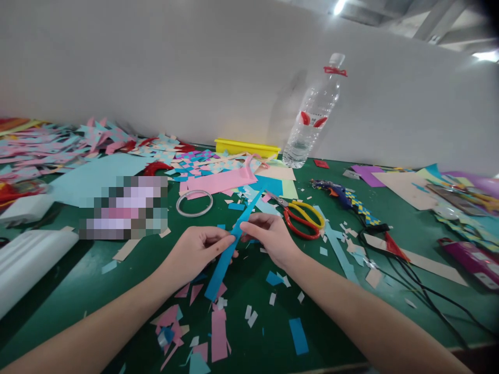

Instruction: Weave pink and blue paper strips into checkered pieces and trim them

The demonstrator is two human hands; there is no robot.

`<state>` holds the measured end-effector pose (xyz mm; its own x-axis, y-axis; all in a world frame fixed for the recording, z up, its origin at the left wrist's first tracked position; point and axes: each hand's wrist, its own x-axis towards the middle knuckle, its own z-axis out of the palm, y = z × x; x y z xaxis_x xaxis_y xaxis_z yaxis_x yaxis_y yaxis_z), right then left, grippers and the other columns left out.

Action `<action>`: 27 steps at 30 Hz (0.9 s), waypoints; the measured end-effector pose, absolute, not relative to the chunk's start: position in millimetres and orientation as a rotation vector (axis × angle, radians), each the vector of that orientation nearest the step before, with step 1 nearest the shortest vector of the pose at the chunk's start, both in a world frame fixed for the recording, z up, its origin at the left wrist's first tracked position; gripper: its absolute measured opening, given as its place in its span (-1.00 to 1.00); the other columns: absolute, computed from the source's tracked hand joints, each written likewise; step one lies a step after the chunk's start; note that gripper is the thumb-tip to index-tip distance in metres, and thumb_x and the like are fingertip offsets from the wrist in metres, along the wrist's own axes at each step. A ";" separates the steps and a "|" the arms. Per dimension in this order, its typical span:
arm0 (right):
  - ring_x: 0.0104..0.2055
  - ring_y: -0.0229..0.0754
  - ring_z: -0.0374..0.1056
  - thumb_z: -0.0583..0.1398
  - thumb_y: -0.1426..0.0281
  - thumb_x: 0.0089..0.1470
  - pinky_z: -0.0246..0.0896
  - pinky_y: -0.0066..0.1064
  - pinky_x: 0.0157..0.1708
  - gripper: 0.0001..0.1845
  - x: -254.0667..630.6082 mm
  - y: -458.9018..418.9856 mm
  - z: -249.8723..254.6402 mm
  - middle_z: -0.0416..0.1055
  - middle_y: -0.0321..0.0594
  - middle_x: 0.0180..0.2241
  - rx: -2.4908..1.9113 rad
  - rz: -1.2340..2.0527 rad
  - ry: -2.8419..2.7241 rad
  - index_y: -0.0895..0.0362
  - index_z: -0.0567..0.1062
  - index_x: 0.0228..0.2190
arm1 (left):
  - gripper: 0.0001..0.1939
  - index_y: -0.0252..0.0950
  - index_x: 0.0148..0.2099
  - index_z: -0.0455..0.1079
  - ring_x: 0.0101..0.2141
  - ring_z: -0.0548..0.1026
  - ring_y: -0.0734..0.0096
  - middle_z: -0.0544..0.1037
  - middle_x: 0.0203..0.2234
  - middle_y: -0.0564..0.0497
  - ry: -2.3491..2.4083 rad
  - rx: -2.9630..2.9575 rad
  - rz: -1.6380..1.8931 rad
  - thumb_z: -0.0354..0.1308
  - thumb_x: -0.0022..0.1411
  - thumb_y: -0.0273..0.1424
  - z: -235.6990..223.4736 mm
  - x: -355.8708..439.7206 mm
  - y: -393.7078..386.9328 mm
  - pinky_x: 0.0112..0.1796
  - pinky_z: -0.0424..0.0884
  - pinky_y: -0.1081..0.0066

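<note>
A long blue paper strip [223, 266] slants between my two hands, above the green table [331, 311]. My left hand [202, 246] pinches it near the middle, thumb on top. Just above that grip, my right hand [268, 234] holds the same strip between thumb and fingers. The strip's wide end points down toward me, and its narrow end reaches toward the back. Scissors [304, 218] with one red and one yellow handle lie right of my right hand. Behind my left hand is a silver ring, perhaps a bangle or tape roll [194, 214].
Pink and blue paper scraps [218, 335] litter the table in front. A tilted plastic bottle [312, 117] stands at the back, near a yellow tray [247, 148]. On the right lie a glue gun [337, 195] and black cables [421, 285]. Paper strips [42, 150] are heaped at left.
</note>
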<state>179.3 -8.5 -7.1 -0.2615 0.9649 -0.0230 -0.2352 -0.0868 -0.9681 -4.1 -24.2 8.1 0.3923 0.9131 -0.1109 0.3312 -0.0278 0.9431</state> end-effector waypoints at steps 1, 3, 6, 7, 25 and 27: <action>-0.45 -0.29 0.39 0.37 0.25 -0.21 0.36 -0.42 -0.39 -0.75 179.5 -8.5 -6.1 0.50 -0.28 -0.48 -0.932 1.556 -1.176 0.15 0.57 -0.46 | -0.68 -0.28 -0.40 0.51 -0.56 0.47 0.40 0.60 -0.51 0.00 1.149 1.595 0.682 0.11 0.18 -0.16 9.0 -3.7 -23.9 -0.54 0.37 0.51; -0.39 -0.26 0.41 0.37 0.24 -0.21 0.37 -0.42 -0.37 -0.72 179.4 -8.9 -3.8 0.51 -0.25 -0.43 -0.936 1.576 -1.177 0.15 0.58 -0.43 | -0.68 -0.28 -0.43 0.51 -0.59 0.43 0.44 0.58 -0.56 0.02 1.179 1.620 0.683 0.12 0.17 -0.16 10.8 -2.7 -23.8 -0.57 0.32 0.54; -0.35 -0.23 0.43 0.38 0.24 -0.24 0.37 -0.40 -0.32 -0.71 178.3 -10.6 0.3 0.53 -0.22 -0.38 -0.938 1.591 -1.178 0.14 0.59 -0.42 | -0.68 -0.29 -0.46 0.49 -0.62 0.41 0.45 0.56 -0.60 0.03 1.209 1.629 0.689 0.13 0.15 -0.16 12.4 -1.5 -24.7 -0.60 0.28 0.54; -0.35 -0.22 0.43 0.39 0.25 -0.26 0.37 -0.38 -0.30 -0.70 177.9 -11.1 1.4 0.54 -0.22 -0.37 -0.941 1.598 -1.169 0.14 0.59 -0.43 | -0.68 -0.30 -0.47 0.48 -0.62 0.40 0.45 0.55 -0.61 0.03 1.210 1.628 0.690 0.14 0.15 -0.16 12.5 -1.4 -25.2 -0.60 0.27 0.54; -0.39 -0.28 0.41 0.34 0.27 -0.11 0.33 -0.41 -0.28 -0.81 179.7 -6.2 -9.8 0.55 -0.25 -0.44 -0.845 1.588 -1.109 0.12 0.60 -0.42 | -0.71 -0.27 -0.41 0.47 -0.60 0.40 0.50 0.57 -0.55 0.05 1.160 1.628 0.651 0.11 0.20 -0.19 8.9 -3.9 -26.3 -0.59 0.28 0.58; -0.40 -0.29 0.41 0.34 0.28 -0.11 0.33 -0.42 -0.29 -0.83 180.8 -4.5 -9.8 0.54 -0.25 -0.45 -0.848 1.612 -1.065 0.13 0.58 -0.50 | -0.71 -0.28 -0.42 0.46 -0.61 0.38 0.52 0.56 -0.56 0.06 1.160 1.628 0.639 0.12 0.20 -0.18 8.4 -3.7 -26.6 -0.60 0.27 0.58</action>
